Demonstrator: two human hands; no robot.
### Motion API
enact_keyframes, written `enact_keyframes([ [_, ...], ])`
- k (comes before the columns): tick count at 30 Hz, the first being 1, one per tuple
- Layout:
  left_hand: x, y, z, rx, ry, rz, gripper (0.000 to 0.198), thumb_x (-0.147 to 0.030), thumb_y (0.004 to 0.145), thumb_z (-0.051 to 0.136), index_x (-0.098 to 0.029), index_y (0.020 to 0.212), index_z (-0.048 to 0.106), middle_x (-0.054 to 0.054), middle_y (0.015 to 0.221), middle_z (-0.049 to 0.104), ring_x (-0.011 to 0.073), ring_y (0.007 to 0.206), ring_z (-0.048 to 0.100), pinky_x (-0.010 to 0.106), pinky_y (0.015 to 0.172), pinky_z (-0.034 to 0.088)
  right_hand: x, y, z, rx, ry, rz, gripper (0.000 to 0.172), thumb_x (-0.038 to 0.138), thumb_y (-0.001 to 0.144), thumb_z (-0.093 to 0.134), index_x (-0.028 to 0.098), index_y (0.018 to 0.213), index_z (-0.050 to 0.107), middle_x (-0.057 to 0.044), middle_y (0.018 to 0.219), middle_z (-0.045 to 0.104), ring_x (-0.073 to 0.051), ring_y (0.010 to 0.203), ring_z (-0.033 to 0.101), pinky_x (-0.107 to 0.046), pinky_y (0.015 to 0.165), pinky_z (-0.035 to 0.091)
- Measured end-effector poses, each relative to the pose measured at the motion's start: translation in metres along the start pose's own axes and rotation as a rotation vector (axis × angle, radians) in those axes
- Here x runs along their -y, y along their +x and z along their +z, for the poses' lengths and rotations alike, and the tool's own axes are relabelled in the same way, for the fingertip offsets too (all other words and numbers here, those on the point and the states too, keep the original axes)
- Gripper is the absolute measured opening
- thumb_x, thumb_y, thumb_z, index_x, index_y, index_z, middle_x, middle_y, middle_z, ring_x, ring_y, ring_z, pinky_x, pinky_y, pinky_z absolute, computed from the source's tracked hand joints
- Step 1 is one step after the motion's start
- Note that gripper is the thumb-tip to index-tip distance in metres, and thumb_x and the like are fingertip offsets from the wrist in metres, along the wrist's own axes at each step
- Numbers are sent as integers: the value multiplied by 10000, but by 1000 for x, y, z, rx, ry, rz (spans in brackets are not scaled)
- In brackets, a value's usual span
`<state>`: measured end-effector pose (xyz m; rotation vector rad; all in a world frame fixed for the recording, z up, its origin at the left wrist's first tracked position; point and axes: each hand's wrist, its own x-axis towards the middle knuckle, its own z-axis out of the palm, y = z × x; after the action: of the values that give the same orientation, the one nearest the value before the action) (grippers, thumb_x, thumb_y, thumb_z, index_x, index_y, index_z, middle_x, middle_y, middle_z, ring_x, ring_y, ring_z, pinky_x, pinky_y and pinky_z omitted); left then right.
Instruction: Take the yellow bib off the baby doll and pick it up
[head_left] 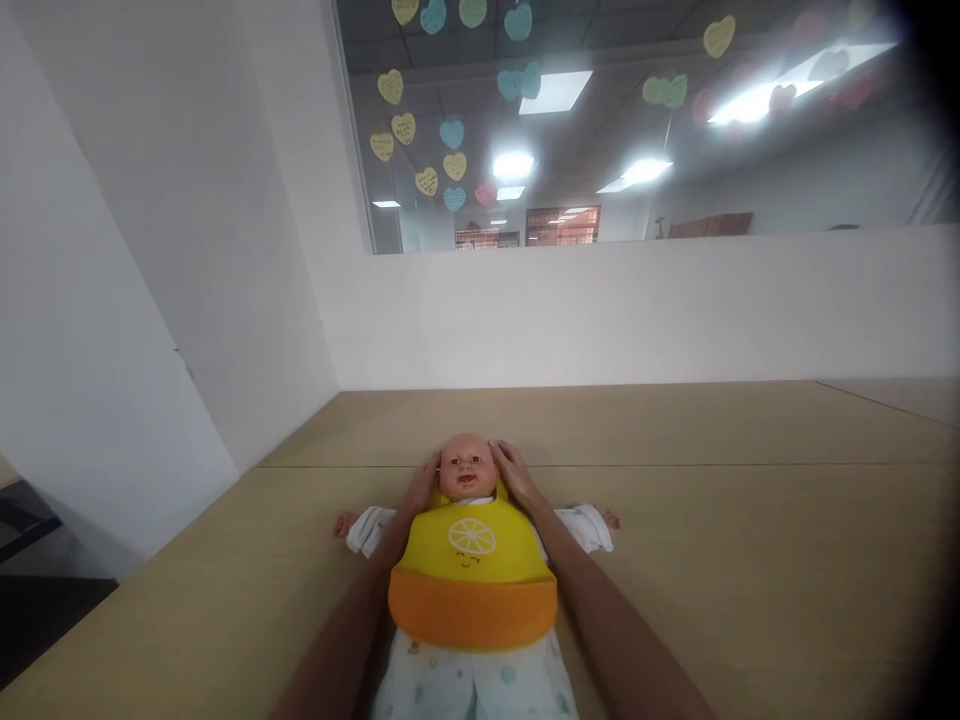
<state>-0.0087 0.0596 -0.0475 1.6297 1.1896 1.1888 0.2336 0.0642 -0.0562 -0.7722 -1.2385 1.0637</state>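
Yellow bib with orange pocket covers the doll, which we find lying face-up on the tan surface; left hand and right hand lie open, cupping the doll's head.

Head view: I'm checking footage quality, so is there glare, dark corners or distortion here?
Head view: ceiling lights behind the window blow out to white glare; the right edge fades into a dark vignette; wide-angle stretch enlarges the forearms near the bottom edge. The doll, with left hand and right hand at its head, is evenly lit, slightly soft.
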Motion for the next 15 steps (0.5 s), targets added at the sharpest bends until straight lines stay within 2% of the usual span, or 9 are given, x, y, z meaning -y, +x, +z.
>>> enact_keyframes([
  [5,-20,-5,0,-23,99,40,465,-567,924,757,-225,1229,843,216,1460,790,495,1574,553,626,1344,405,-8,3,-2,-20,-32,6,571,772,869,742,207,946,760,-54,1016,781,-249,1041,658,-360,988,520],
  [8,-24,-8,2,-28,96,41,411,-532,951,767,-220,1205,847,199,1386,824,479,1528,611,601,1289,473,-13,5,-6,-30,-78,5,531,733,869,725,207,930,756,-50,982,781,-239,998,659,-364,978,532],
  [15,-13,-10,11,-39,108,-25,385,-404,1049,634,-149,1272,816,198,1486,780,368,1492,644,497,1320,441,-8,1,-16,-36,-164,43,503,688,859,692,203,969,768,-75,1036,804,-252,1026,684,-382,974,557],
])
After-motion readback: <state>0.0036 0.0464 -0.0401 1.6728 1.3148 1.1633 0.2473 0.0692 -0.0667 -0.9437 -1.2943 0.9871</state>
